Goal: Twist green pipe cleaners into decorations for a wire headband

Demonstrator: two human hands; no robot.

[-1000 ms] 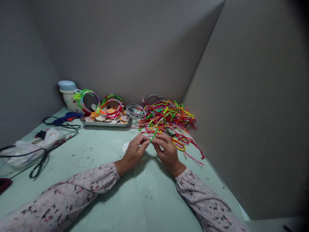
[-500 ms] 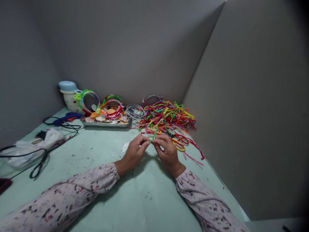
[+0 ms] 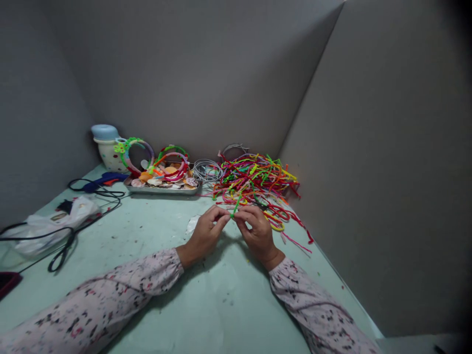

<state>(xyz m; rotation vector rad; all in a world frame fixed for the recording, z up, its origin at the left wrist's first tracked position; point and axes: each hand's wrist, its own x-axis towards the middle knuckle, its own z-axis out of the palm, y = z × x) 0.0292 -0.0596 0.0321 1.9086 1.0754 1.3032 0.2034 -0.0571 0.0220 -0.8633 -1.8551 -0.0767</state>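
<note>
Between my two hands is a short green pipe cleaner, its free end pointing up and away from me. My left hand pinches its lower end between thumb and forefinger. From the other side my right hand pinches the same end, the fingertips of both hands nearly touching. A small green lump shows between the fingertips; its exact shape is too small to tell. Just beyond my right hand lies a large tangled heap of coloured pipe cleaners.
A metal tray of shells carries colourful hoops. Beside it are coiled grey wire and a blue-lidded container. Black cables, a plastic bag and a dark red object lie left. Grey walls stand behind and right.
The whole view has shifted very slightly. Both hands keep their pinch on the green pipe cleaner in nearly the same place.
</note>
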